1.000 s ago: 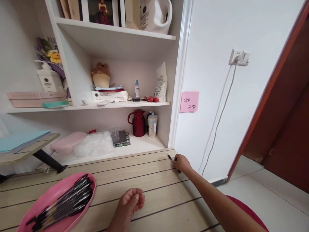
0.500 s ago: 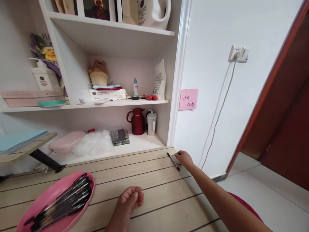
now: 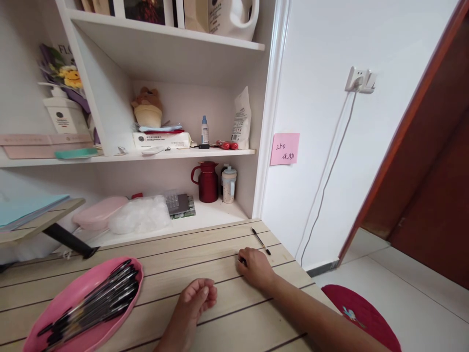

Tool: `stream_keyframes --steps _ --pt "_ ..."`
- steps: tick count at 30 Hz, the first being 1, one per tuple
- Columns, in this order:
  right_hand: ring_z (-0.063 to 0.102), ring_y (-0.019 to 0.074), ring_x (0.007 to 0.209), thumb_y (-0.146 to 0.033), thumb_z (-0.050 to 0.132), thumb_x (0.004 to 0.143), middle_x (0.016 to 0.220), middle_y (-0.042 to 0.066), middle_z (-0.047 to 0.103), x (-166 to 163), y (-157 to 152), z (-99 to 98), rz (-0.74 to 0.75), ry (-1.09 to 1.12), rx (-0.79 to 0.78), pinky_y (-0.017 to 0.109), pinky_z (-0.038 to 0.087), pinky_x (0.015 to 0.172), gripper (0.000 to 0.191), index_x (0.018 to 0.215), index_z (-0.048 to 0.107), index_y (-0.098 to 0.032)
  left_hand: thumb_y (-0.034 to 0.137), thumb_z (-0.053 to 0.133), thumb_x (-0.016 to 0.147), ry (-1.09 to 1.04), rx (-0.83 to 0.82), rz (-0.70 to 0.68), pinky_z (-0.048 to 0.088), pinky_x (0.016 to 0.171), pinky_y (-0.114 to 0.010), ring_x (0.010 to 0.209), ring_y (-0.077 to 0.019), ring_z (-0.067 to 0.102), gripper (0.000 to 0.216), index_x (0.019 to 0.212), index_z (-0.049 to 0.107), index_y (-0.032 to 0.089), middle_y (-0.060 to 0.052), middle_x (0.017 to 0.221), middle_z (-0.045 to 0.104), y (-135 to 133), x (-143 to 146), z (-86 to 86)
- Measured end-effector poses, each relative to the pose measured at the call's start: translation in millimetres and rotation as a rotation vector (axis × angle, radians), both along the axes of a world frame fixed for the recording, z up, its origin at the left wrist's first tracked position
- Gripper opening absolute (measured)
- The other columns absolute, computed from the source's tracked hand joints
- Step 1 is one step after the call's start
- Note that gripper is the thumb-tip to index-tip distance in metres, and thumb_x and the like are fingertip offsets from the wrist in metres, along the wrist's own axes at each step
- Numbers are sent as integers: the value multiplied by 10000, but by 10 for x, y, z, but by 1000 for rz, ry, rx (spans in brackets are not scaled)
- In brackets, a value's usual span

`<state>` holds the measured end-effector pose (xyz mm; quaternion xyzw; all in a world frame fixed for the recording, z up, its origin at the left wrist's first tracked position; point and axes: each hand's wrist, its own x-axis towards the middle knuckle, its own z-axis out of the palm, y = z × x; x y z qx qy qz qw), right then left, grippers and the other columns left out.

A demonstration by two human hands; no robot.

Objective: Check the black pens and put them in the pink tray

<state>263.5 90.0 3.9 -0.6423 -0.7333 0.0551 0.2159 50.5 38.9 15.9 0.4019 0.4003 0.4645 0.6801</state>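
Note:
Low in the middle, my left hand rests over the table with its fingers curled in and the thumb against them; nothing shows in it. My right hand is closed over the table, further right and farther back. A small dark bit shows between its thumb and fingers, too little to name surely. Just beyond that hand lies a single pen, clear-barrelled with black ends, near the table's right edge. At the left, a pink oval tray holds a pile of several similar black pens.
The slatted wooden table meets a white shelf unit at the back. A red jug and a pale cup stand on the lowest shelf. At left is a small raised stand. A dark red stool stands right of the table.
My right hand has moved left and nearer to me, away from the pen at the table's far corner. The left hand and the pen stay about where they were.

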Motion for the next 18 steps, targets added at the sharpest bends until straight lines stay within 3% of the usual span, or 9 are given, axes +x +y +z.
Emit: stream_keyframes --steps 4,8,12,15,18 --pt "498 147 719 -231 459 711 721 34 571 -18 -91 -6 101 -19 52 239 319 647 109 691 551 -176 314 644 644 -1 14 -11 430 698 -277 682 -142 562 226 789 621 142 -46 716 629 8 -12 -14" --pt "501 125 673 -209 457 703 691 12 560 110 -65 33 147 340 25 212 353 607 73 670 515 -178 325 645 641 -2 -1 -41 430 716 -286 698 -149 566 243 801 626 143 -50 738 634 35 -41 -48" --pt "503 118 598 -278 392 755 631 -2 532 345 21 139 23 705 -3 212 374 551 141 695 471 -178 325 631 659 -4 10 -80 428 725 -282 702 -141 559 226 811 631 157 -41 743 631 67 -65 -78" --pt "482 115 548 -303 443 725 585 -11 515 504 9 226 -80 660 -12 209 346 503 143 654 457 -180 324 647 642 6 -1 -74 429 722 -283 696 -143 557 233 804 635 157 -38 727 626 77 -67 -83" --pt "452 104 529 -246 506 670 576 -14 527 551 -104 265 -58 399 -31 203 302 491 92 613 472 -181 321 644 646 2 9 -73 429 727 -285 700 -145 556 239 814 637 152 -42 731 624 74 -64 -84"
